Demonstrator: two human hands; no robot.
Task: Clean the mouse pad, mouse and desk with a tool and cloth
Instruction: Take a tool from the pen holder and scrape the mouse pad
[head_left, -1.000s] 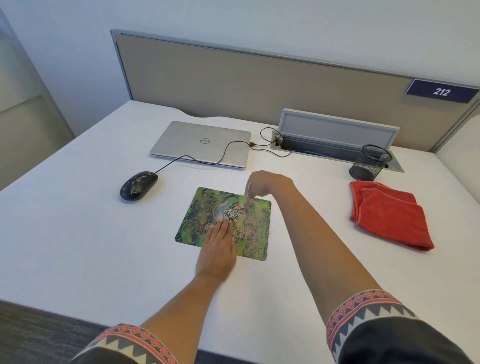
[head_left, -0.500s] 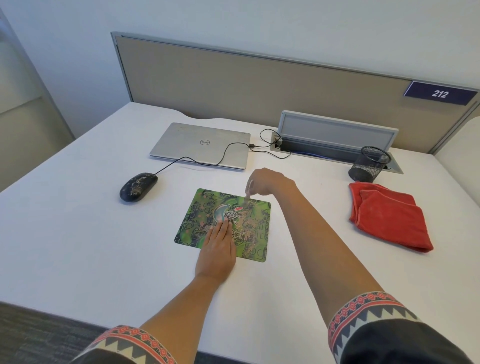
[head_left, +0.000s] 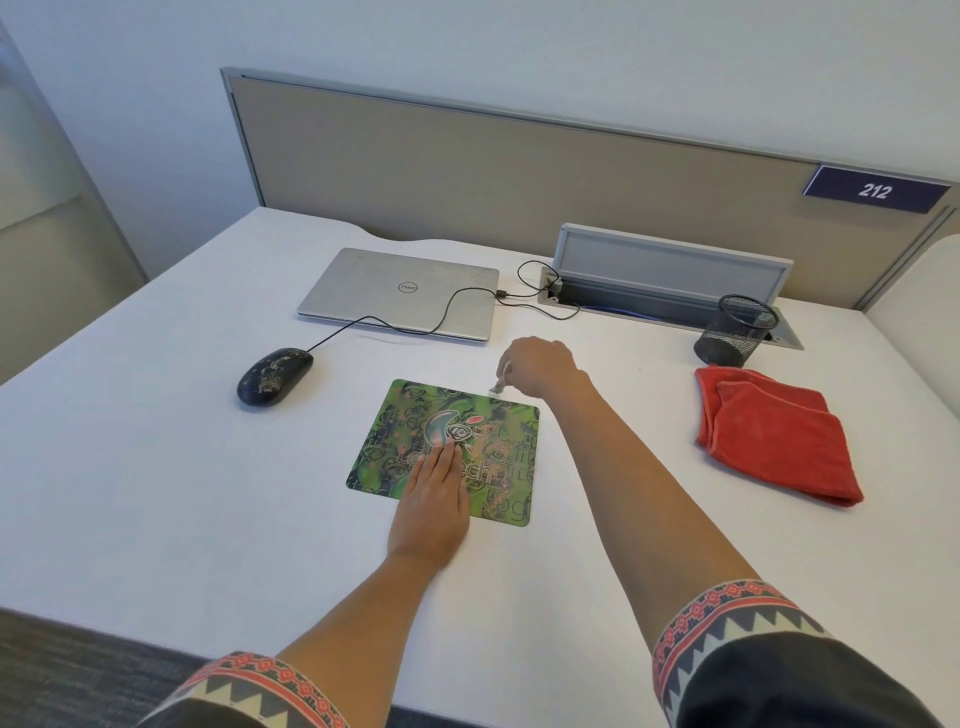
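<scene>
A black, speckled corded mouse (head_left: 274, 375) lies at ten o'clock from the green patterned mouse pad (head_left: 395, 441). The left hand (head_left: 434, 506) presses flat on the pad, fingers straight. The right hand (head_left: 540, 366) pinches a small pale tool (head_left: 500, 383) at the pad's one-o'clock edge. A folded red cloth (head_left: 774, 436) lies at three o'clock.

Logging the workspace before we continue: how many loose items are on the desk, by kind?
laptop: 1
wired mouse: 1
mouse pad: 1
red cloth: 1
mesh pen cup: 1
small tool, pinched in the right hand: 1
Total: 6
</scene>
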